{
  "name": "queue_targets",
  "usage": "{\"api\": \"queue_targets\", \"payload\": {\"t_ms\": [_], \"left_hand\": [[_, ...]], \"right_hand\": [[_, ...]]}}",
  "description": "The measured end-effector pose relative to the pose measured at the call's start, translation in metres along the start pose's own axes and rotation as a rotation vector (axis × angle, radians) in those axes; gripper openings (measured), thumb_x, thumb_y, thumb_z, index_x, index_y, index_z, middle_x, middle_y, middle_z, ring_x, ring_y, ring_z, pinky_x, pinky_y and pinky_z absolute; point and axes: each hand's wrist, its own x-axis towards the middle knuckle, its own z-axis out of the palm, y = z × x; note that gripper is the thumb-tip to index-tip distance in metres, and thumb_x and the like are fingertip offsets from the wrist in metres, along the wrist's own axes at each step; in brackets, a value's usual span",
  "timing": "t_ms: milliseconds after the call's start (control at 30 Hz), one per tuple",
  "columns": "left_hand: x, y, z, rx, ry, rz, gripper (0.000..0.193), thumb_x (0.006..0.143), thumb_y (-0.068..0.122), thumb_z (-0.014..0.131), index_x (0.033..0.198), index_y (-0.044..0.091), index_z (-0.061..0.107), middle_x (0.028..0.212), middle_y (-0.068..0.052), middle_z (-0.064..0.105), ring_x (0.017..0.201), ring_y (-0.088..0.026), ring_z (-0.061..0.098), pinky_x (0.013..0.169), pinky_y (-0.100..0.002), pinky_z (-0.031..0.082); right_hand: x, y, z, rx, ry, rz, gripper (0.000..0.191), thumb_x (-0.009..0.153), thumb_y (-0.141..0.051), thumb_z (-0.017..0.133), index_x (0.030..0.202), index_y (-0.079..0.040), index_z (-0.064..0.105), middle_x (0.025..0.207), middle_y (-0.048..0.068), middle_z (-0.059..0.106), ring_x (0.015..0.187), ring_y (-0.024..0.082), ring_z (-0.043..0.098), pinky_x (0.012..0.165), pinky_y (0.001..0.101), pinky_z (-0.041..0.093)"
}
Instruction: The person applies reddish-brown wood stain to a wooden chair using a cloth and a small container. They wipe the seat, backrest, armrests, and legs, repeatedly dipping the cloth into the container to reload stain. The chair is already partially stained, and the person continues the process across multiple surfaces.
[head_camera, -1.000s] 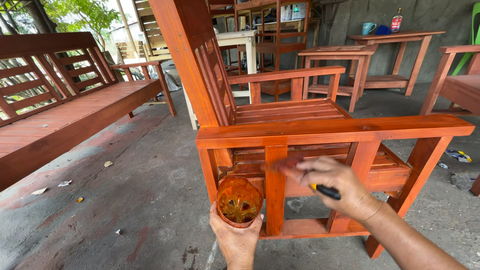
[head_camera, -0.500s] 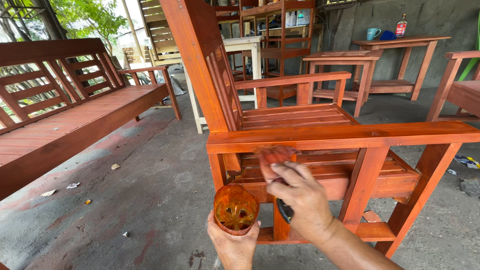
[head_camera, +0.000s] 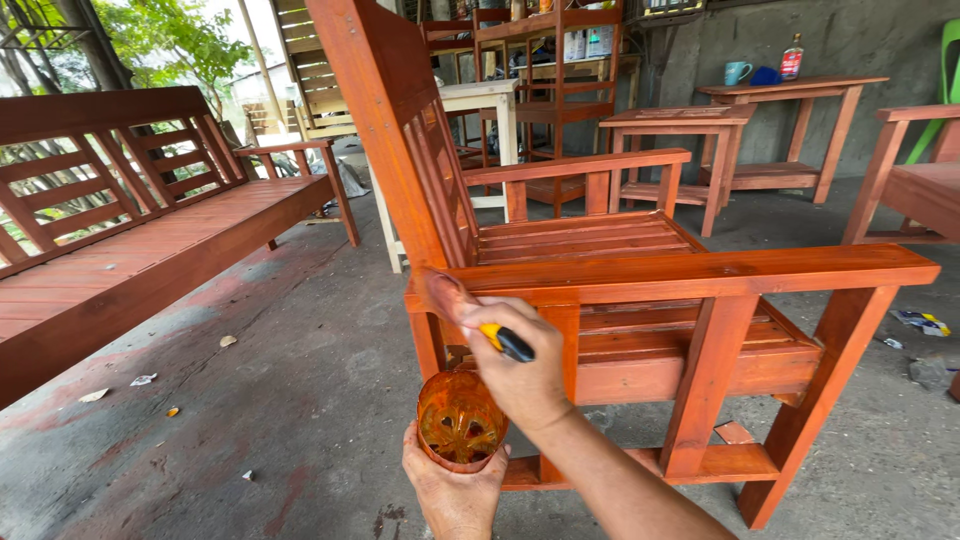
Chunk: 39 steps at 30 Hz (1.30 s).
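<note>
Fingers (head_camera: 505, 325) of the right hand (head_camera: 525, 375), clamped on a brush (head_camera: 470, 315), have shifted left to the chair (head_camera: 690, 270) armrest's end; left hand (head_camera: 455, 495) grips the cup (head_camera: 458, 420) below.

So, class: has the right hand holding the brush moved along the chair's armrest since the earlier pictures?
Yes. The right hand moved left along the armrest, toward the chair's backrest end.
</note>
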Motion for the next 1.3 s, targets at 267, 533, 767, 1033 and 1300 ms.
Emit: {"api": "queue_targets", "payload": {"t_ms": [267, 533, 767, 1033, 1300], "left_hand": [[-0.028, 0.049, 0.036, -0.003, -0.176, -0.040, 0.125, 0.045, 0.017, 0.103, 0.146, -0.001, 0.032, 0.135, -0.019, 0.045, 0.129, -0.033, 0.052, 0.110, -0.042, 0.047], [-0.055, 0.100, 0.071, -0.042, -0.424, -0.121, 0.125, 0.057, 0.021, 0.100, 0.153, 0.007, 0.021, 0.138, -0.015, 0.036, 0.132, -0.026, 0.050, 0.114, -0.036, 0.047], [-0.083, 0.118, 0.104, -0.068, -0.447, -0.082, 0.125, 0.055, 0.018, 0.099, 0.152, 0.006, 0.021, 0.139, -0.015, 0.036, 0.132, -0.026, 0.051, 0.114, -0.037, 0.047], [-0.105, 0.135, 0.125, -0.083, -0.495, -0.090, 0.123, 0.056, 0.020, 0.102, 0.151, 0.011, 0.024, 0.137, -0.013, 0.038, 0.130, -0.025, 0.052, 0.114, -0.037, 0.047], [-0.109, 0.142, 0.133, -0.133, -0.496, -0.050, 0.120, 0.053, 0.015, 0.098, 0.148, 0.010, 0.026, 0.135, -0.015, 0.038, 0.129, -0.026, 0.052, 0.112, -0.039, 0.050]], "right_hand": [[-0.008, 0.009, -0.131, -0.209, 0.086, -0.030, 0.017, 0.084, 0.006, 0.078, 0.095, -0.007, 0.074, 0.109, 0.010, 0.075, 0.102, 0.017, 0.074, 0.090, 0.0286, 0.059], [-0.015, 0.027, -0.256, -0.439, 0.205, -0.116, 0.019, 0.087, 0.006, 0.078, 0.100, -0.006, 0.071, 0.112, 0.009, 0.074, 0.112, 0.018, 0.071, 0.103, 0.0312, 0.057], [-0.019, 0.054, -0.368, -0.531, 0.387, -0.053, 0.015, 0.094, 0.005, 0.079, 0.101, -0.003, 0.069, 0.116, 0.010, 0.074, 0.115, 0.017, 0.071, 0.108, 0.0307, 0.056], [-0.019, 0.070, -0.447, -0.575, 0.552, 0.037, 0.013, 0.101, 0.000, 0.083, 0.098, -0.001, 0.070, 0.113, 0.010, 0.074, 0.113, 0.014, 0.069, 0.103, 0.0276, 0.055], [-0.011, 0.064, -0.481, -0.698, 0.625, 0.023, 0.011, 0.101, 0.002, 0.080, 0.097, -0.002, 0.071, 0.108, 0.006, 0.073, 0.106, 0.011, 0.068, 0.102, 0.0265, 0.054]]}}
